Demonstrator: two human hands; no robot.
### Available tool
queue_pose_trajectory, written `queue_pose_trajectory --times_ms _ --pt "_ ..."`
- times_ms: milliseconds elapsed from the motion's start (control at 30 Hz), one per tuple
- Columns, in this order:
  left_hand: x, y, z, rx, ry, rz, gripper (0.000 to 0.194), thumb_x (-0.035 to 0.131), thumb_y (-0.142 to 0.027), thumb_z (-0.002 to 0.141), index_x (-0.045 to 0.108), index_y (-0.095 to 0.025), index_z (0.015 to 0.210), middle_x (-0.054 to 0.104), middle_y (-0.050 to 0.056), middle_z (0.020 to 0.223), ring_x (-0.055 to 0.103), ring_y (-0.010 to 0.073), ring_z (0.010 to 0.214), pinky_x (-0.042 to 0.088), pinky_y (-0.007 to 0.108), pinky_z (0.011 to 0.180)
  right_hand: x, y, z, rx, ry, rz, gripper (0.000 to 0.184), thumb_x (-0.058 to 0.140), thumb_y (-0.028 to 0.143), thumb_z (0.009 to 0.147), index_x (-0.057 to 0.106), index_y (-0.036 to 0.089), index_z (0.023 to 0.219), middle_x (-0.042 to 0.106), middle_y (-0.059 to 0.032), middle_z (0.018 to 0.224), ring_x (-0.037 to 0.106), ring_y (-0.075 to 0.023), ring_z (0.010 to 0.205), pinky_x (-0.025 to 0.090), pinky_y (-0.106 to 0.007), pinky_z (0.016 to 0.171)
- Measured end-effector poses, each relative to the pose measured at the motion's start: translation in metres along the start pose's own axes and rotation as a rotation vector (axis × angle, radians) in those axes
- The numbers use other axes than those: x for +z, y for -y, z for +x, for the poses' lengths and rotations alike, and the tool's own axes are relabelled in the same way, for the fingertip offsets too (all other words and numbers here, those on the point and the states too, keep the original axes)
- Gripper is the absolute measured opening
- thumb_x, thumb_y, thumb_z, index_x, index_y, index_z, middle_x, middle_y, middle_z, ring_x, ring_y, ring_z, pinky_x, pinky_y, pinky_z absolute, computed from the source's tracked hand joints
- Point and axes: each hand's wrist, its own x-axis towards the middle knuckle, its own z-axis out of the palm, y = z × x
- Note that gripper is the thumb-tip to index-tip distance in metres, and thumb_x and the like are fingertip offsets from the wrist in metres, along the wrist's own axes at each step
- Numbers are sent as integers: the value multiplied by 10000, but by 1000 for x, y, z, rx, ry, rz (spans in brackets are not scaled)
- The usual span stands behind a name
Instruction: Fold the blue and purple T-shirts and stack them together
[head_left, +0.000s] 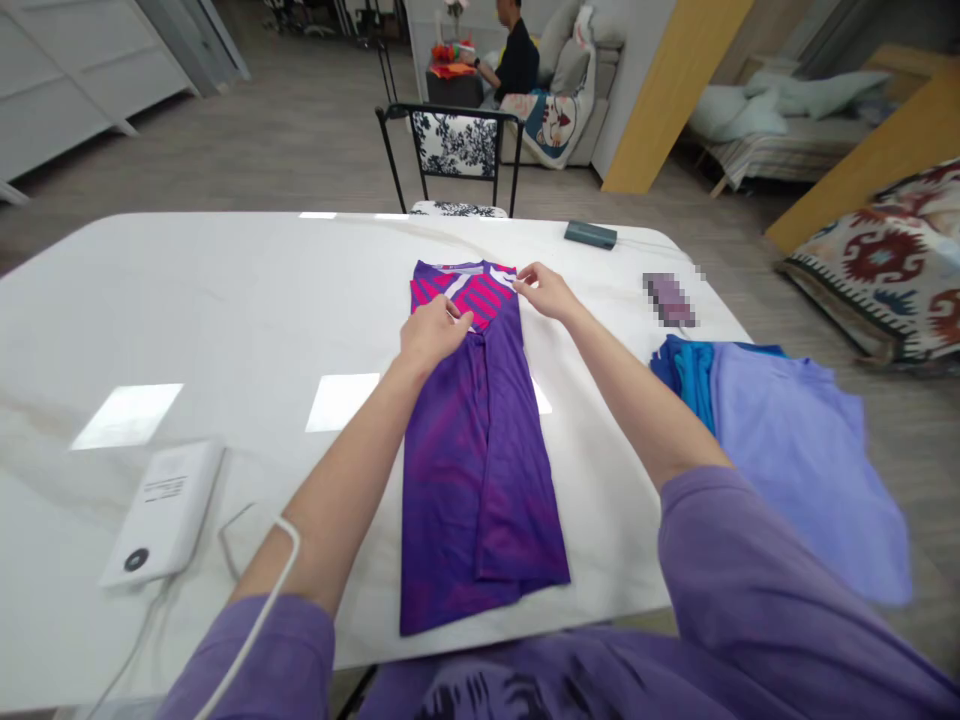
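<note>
A purple long-sleeved shirt with pink stripes and white bands at the shoulders lies lengthwise before me, its sides folded into a narrow strip. One sleeve runs down over its front. My left hand rests on the upper part by the striped chest, with thumb and forefinger slightly apart. At the far right shoulder edge, my right hand pinches the fabric between thumb and fingertips. The collar points away from me.
Folded blue and lavender clothes lie at the table's right edge. A white power bank with a cable sits left. A dark case and a blurred-out phone-like item are at far right. Beyond stand a chair and a seated person.
</note>
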Motion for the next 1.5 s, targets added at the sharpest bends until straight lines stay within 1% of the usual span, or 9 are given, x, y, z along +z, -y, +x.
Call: queue_pose_trajectory --times_ms 133,300,433,667,933,1033,1167,1333,1500 --pt "13 -28 -61 -51 97 38 601 654 -811 988 821 -240 1074 849 143 1197 757 368 1206 569 443 1065 -21 49 -156 -104 59 -52 238 706 361 1068 692 208 1250 785 -63 1175 710 -221 1026 543 -351 945" --pt "24 -44 -64 -97 146 54 551 727 -754 948 855 -223 1022 849 190 1248 765 387 1264 566 470 1096 -29 85 -382 -316 225 -193 275 734 485 1106 697 253 1250 772 -51 1149 730 -221 979 525 -357 863" --pt "27 -48 -58 -91 168 9 291 840 -529 904 870 -256 1001 876 100 1177 796 295 1186 570 360 1053 -18 88 -476 -331 196 -294 445 798 545 1071 697 247 1387 759 -94 1265 746 -259 1085 547 -401 914" --pt "24 -42 -65 -68 150 -2 381 778 -562 1030 813 -183 1044 842 65 1085 787 230 1062 609 430 1059 -1 73 -489 -370 132 -373 139 715 355 1147 792 251 1199 761 -56 1158 715 -184 989 468 -353 835" --pt "27 -33 -68 -79 145 33 295 828 -519 965 789 -228 988 862 80 1095 779 231 1061 564 314 992 -16 62 -501 -433 68 -296 153 628 294 1175 777 273 1151 740 -57 1156 680 -187 983 463 -372 885" --pt "24 -32 -81 -64 118 44 357 818 -553 963 750 -241 1123 857 87 1202 776 245 1127 555 317 1001 -25 57 -503 -428 94 -298 122 670 287 1136 771 276 1204 746 -85 1259 689 -233 1048 498 -416 920" --pt "19 -29 -123 -11 106 60 416 760 -618 1001 702 -258 1200 844 99 1252 766 294 1215 549 370 1052 -32 60 -499 -412 119 -237 369 698 433 1132 687 286 1471 716 -125 1479 684 -307 1290 529 -496 1045" --pt "19 -25 -201 13 187 70 501 831 -717 909 702 -277 1110 853 101 1078 785 377 1142 558 456 1039 -24 65 -493 -447 166 -243 398 688 461 1134 691 271 1484 723 -139 1467 685 -325 1296 524 -516 1058" --pt "18 -26 -250 47 270 -10 391 867 -493 929 679 -274 1193 852 70 1004 800 357 1108 566 452 1040 -15 55 -495 -466 212 -262 432 700 480 1126 682 286 1512 709 -133 1511 672 -331 1351 516 -522 1085"
